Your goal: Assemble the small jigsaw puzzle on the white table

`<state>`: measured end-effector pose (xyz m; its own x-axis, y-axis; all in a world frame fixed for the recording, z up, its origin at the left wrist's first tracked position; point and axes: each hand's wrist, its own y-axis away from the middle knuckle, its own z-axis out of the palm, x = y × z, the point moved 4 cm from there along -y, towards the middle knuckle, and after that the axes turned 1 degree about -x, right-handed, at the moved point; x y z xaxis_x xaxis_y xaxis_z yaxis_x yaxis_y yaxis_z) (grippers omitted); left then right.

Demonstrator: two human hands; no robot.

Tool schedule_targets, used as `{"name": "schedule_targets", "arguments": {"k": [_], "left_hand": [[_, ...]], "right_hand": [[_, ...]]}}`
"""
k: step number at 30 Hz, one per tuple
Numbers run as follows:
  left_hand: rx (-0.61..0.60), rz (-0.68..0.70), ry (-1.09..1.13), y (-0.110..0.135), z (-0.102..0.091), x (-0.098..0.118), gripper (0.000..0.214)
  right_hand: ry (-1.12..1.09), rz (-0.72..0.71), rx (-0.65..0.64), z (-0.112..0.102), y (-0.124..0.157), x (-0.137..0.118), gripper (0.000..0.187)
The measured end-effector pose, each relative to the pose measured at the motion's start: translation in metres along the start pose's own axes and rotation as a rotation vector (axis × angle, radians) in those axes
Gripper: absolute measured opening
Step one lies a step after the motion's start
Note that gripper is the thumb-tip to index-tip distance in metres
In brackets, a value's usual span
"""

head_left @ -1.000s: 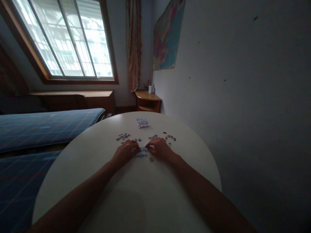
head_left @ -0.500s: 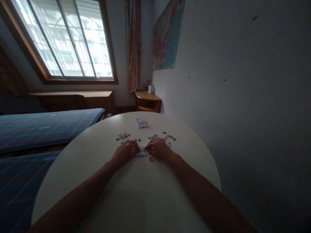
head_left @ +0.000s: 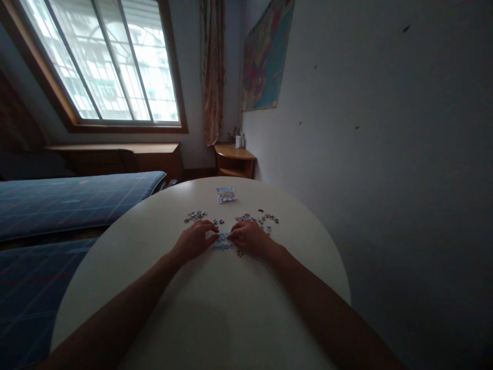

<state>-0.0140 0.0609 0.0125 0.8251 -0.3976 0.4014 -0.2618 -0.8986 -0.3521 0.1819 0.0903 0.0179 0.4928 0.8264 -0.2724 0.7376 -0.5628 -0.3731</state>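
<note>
Small joined strips of light-blue jigsaw puzzle pieces lie on the white round table between my hands. The nearer strip is in plain view, and the farther strip is partly covered by fingers. My left hand rests at the left end of the farther strip, thumb and index finger apart with a gap between them. From the right, my right hand pinches the other end of that strip between thumb and fingertips. A loose brownish puzzle piece lies just below my right hand.
Loose puzzle pieces lie in a left pile and a right pile beyond my hands. A small printed picture sheet is farther back on the round table. A blue plaid mattress stands left; a wall rises right.
My left hand has drawn slightly left and its thumb and index finger have parted, showing more of the blue strips. My right hand stays nearly in place.
</note>
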Motion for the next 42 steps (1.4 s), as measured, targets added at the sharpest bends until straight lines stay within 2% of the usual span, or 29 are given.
{"name": "schedule_targets", "arguments": {"k": [12, 14, 16, 20, 22, 25, 28, 34, 38, 42], "left_hand": [[-0.006, 0.008, -0.051, -0.002, -0.003, -0.011, 0.023], [0.000, 0.022, -0.053, -0.002, -0.004, -0.015, 0.024], [0.017, 0.030, -0.067, -0.002, -0.006, -0.021, 0.026], [0.047, -0.019, -0.117, 0.000, -0.008, -0.038, 0.031], [0.042, -0.062, -0.136, 0.001, -0.009, -0.045, 0.031], [0.032, -0.126, -0.158, 0.002, -0.011, -0.049, 0.029], [0.020, -0.173, -0.177, 0.003, -0.014, -0.048, 0.027], [0.003, -0.217, -0.168, 0.002, -0.017, -0.047, 0.025], [0.014, -0.239, -0.182, 0.001, -0.017, -0.050, 0.025], [0.009, -0.245, -0.180, 0.002, -0.017, -0.048, 0.023]], "right_hand": [[0.027, 0.000, -0.112, 0.002, 0.001, -0.014, 0.027], [0.009, 0.009, -0.088, -0.004, -0.001, -0.009, 0.028], [-0.002, 0.068, 0.000, -0.015, 0.000, 0.005, 0.029], [0.060, 0.369, 0.193, -0.042, 0.020, 0.060, 0.033], [0.093, 0.511, 0.198, -0.049, 0.036, 0.090, 0.040], [0.114, 0.657, 0.146, -0.051, 0.055, 0.121, 0.034], [0.090, 0.659, 0.108, -0.050, 0.059, 0.128, 0.028], [0.060, 0.620, 0.120, -0.048, 0.052, 0.118, 0.026], [0.044, 0.523, 0.132, -0.045, 0.042, 0.107, 0.022], [0.061, 0.384, 0.020, -0.033, 0.031, 0.093, 0.025]]}}
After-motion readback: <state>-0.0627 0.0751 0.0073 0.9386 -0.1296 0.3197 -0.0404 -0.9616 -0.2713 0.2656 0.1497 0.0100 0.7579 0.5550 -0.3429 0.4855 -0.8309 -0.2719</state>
